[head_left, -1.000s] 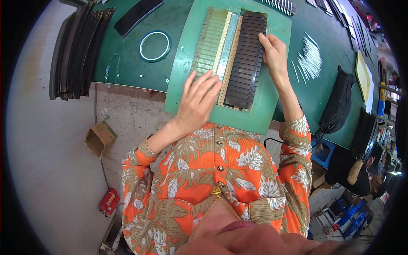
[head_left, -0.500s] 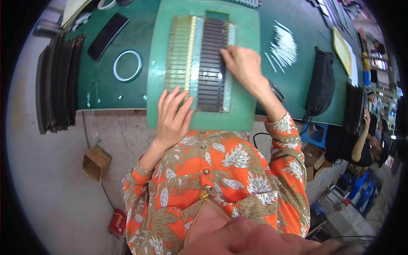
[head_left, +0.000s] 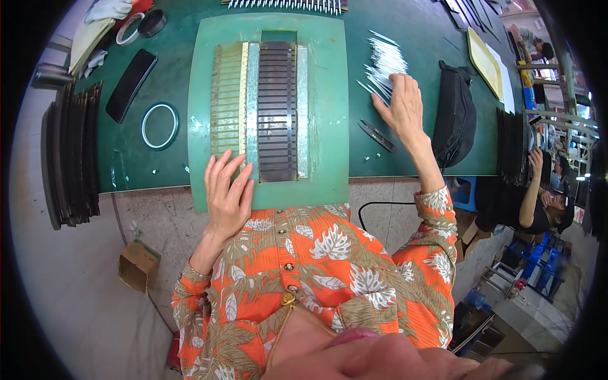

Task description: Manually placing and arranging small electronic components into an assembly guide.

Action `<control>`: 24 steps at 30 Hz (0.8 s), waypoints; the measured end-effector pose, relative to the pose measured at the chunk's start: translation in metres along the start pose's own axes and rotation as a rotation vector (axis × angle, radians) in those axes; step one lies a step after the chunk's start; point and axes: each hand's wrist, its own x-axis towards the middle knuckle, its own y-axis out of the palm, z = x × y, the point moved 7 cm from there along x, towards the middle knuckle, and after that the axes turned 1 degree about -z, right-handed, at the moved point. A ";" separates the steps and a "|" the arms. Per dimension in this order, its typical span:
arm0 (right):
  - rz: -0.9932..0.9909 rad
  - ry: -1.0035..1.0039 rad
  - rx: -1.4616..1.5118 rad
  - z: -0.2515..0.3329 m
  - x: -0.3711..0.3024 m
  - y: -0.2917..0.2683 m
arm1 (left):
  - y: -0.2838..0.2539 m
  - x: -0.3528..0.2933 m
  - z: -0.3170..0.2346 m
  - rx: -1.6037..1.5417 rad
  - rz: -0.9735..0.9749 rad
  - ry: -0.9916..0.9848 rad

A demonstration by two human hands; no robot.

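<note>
A green board (head_left: pixel 326 114) lies in front of me, overhanging the near table edge. On it are a dark slotted plate (head_left: pixel 277 155) crossed by many thin lines, pale metal strips along its sides, and a brownish lined panel (head_left: pixel 226 95) to its left. My left hand (head_left: pixel 228 195) rests with fingers spread over the panel's lower end and the board. At the right, my right hand (head_left: pixel 405 111) reaches the near side of a pile of thin white sticks (head_left: pixel 386 58), its thumb apart from the fingers. Its fingertips are partly hidden. Dark tweezers (head_left: pixel 378 136) lie beside that hand.
On the left are a tape roll (head_left: pixel 159 126), a black flat case (head_left: pixel 132 85) and stacked dark plates (head_left: pixel 69 152). A black pouch (head_left: pixel 455 114) and a yellow tray (head_left: pixel 489 63) lie right. A row of white-tipped pieces (head_left: pixel 285 5) sits behind the board. Another person (head_left: pixel 525 190) works at far right.
My right hand has left the dark plate and moved right to the white sticks. My left hand stays on the board. The whole view has shifted, showing more of the table's far side.
</note>
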 end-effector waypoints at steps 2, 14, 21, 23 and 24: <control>0.094 0.056 0.018 -0.022 0.001 0.011 | 0.006 0.005 -0.005 0.008 0.015 -0.012; 0.161 -0.057 0.083 -0.044 0.011 0.040 | 0.020 0.026 -0.015 0.051 0.029 -0.069; 0.072 -0.001 0.066 -0.018 0.002 0.027 | -0.008 0.020 -0.011 0.021 0.007 -0.085; 0.044 -0.008 0.068 -0.016 0.003 0.021 | -0.020 0.023 -0.012 -0.007 0.004 -0.074; 0.003 -0.019 0.087 -0.013 0.004 0.018 | -0.026 0.022 -0.012 0.005 -0.007 -0.082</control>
